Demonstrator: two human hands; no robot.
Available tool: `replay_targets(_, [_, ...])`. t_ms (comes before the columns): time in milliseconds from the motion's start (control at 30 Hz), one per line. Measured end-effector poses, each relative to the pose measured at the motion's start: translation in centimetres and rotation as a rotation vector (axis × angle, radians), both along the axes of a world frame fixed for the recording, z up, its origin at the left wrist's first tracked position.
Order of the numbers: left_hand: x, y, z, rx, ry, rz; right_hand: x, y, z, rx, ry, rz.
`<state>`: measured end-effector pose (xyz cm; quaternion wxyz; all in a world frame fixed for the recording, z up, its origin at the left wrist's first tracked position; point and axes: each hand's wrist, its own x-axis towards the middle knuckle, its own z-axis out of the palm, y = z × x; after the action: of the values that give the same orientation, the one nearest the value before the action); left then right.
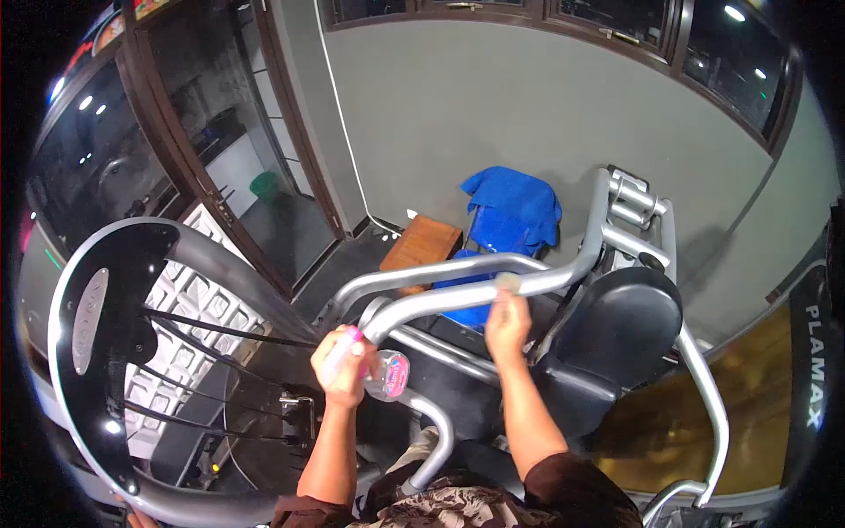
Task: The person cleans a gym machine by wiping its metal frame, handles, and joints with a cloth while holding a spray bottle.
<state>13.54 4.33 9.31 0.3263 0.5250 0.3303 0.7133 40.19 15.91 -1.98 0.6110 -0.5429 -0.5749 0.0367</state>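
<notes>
My left hand [341,365] is closed around a clear spray bottle [387,377] with a pink top and a pink label. The bottle is beside the lower end of a thick silver bar [440,302] on an exercise machine. My right hand [508,327] is closed at the same bar, farther to the right. A small pale greenish-grey piece [508,282], possibly a sponge or cloth, shows at its fingertips against the metal. Its kind is too blurred to make out.
A black padded seat back [625,326] is at my right, and a black curved machine frame with cables [114,308] at my left. Behind the bars stand a wooden stool [422,244] and a blue cloth [513,202] over a chair. A glass door [238,132] is back left.
</notes>
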Motion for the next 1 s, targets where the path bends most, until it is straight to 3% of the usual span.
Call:
replay_targets(67, [1.3,1.1,1.1,-0.053,0.21,-0.043,-3.5,-1.0,-0.6,0.04,-0.049,0.158])
replay_targets(100, [2.3,1.5,1.4,-0.103,0.161,-0.087,-4.9,-1.1,-2.9,-0.032,-0.15,0.212])
replay_targets(133, [2.9,2.0,1.5,-0.132,0.132,-0.131,-5.3,-2.7,-1.5,-0.107,-0.17,0.398])
replay_targets(200, [4.4,3.2,1.3,-0.142,0.221,-0.138,-4.9,-3.6,-3.9,-0.352,-0.331,0.57])
replay_targets(267, [5.9,3.8,2.0,-0.2,0.282,-0.184,-4.2,-4.5,-6.1,-0.143,-0.055,0.502])
replay_targets(367, [7.0,5.8,0.6,-0.213,0.5,-0.177,-0.4,-5.3,-7.2,-0.203,0.137,0.271])
replay_targets(400, [7.2,6.4,0.3,-0.267,0.555,-0.184,1.2,-5.3,-7.8,-0.355,0.223,0.248])
replay_targets(500, [7.8,7.6,0.0,-0.436,0.692,-0.202,4.4,-5.8,-6.3,-0.254,0.24,0.14])
replay_targets(600, [8.4,8.4,-1.1,-0.29,0.699,-0.168,6.7,-5.9,-6.2,-0.266,0.263,0.119])
replay_targets(800, [8.9,8.8,-2.5,-0.387,0.644,-0.225,8.6,-4.4,-4.5,-0.182,0.212,0.117])
replay_targets(933, [8.1,8.3,-3.9,-0.346,0.582,-0.26,8.6,-1.8,0.6,-0.037,0.043,0.006])
replay_targets(1000, [7.5,7.5,-4.7,-0.32,0.502,-0.217,8.1,-0.1,2.9,-0.119,-0.002,-0.095])
